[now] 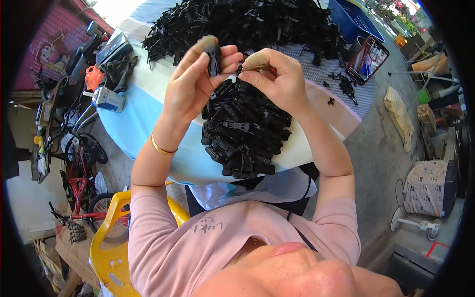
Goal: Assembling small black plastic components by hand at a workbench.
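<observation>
My left hand (187,88) holds an elongated black plastic part (213,60) upright between thumb and fingers, the other fingers partly spread behind it. Tan wrapping covers the tip of its index finger. Close beside it, my right hand (284,84) has thumb and wrapped index finger pinched together; a small dark bit shows at the tips, too hidden to name. Both hands are above a near pile of black plastic parts (242,131) at the table's front edge. Beyond them a much larger heap of black parts (247,24) spreads over the table (136,111).
At the far right stand a blue plastic basket (352,22) and a propped phone (367,60), with a few small black pieces (345,88) nearby. A box (110,99) sits at the left edge. A yellow chair (111,252) is at my left side, with a red bicycle (79,190) behind it.
</observation>
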The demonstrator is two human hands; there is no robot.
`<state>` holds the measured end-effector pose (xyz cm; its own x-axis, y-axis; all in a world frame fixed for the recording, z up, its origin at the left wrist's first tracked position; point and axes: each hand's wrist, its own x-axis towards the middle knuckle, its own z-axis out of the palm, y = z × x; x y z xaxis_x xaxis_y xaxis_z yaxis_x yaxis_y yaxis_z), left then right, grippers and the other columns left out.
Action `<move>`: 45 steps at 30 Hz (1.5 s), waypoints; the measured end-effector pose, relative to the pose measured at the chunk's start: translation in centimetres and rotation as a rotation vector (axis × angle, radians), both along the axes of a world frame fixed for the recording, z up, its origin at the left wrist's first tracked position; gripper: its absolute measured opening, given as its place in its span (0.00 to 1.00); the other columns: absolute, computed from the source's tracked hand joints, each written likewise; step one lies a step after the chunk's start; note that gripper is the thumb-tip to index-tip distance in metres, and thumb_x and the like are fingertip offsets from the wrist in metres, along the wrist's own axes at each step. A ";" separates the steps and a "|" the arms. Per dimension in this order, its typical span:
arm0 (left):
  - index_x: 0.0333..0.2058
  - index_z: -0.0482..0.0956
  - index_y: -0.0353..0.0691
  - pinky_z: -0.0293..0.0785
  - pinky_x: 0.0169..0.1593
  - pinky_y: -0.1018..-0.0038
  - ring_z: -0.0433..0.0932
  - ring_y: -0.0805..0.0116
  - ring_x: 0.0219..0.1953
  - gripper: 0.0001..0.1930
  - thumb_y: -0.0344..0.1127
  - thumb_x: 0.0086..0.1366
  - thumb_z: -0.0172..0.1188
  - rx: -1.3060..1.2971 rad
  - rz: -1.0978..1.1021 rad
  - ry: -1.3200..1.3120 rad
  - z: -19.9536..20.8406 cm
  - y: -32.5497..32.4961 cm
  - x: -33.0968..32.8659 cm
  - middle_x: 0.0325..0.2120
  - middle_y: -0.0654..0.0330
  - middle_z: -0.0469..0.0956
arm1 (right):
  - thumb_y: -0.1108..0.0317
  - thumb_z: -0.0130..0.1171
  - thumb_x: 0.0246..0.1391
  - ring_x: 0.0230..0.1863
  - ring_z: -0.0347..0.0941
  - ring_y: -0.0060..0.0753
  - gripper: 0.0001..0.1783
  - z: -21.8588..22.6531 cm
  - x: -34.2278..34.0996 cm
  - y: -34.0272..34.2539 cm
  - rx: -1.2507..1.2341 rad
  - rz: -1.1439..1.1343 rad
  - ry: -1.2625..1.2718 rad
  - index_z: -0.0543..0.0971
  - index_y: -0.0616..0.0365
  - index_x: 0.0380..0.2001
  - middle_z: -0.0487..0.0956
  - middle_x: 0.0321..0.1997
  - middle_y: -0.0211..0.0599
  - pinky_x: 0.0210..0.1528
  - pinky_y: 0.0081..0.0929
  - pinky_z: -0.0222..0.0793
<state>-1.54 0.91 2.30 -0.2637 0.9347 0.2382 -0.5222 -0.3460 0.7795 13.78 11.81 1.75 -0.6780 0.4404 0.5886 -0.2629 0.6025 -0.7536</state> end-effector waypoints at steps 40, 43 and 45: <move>0.40 0.74 0.38 0.73 0.32 0.79 0.76 0.72 0.28 0.19 0.28 0.47 0.65 -0.014 0.478 1.144 0.6 -1.0 1.8 0.27 0.57 0.76 | 0.70 0.49 0.53 0.17 0.56 0.09 0.09 0.0 0.0 0.8 -0.392 0.000 -0.070 0.78 0.61 0.32 0.67 0.17 0.21 0.18 0.09 0.48; 0.43 0.73 0.40 0.73 0.34 0.78 0.76 0.73 0.29 0.22 0.31 0.47 0.66 -0.030 0.207 0.987 0.6 -0.4 0.4 0.28 0.59 0.77 | 0.70 0.50 0.52 0.17 0.56 0.08 0.08 0.4 0.6 2.9 -0.491 -0.153 0.151 0.78 0.60 0.30 0.66 0.16 0.20 0.17 0.10 0.48; 0.48 0.70 0.36 0.71 0.39 0.80 0.74 0.78 0.36 0.23 0.30 0.52 0.62 -0.056 0.030 1.079 1.0 1.0 -0.7 0.34 0.62 0.77 | 0.70 0.51 0.52 0.17 0.56 0.08 0.08 -0.5 0.2 3.7 -0.338 -0.254 0.137 0.79 0.60 0.30 0.67 0.16 0.20 0.17 0.10 0.49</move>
<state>-2.26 1.89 3.29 0.0371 0.9481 0.3157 0.4576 -0.2970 0.8381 13.98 15.55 1.26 -0.4496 0.7657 0.4599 -0.2494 0.3868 -0.8878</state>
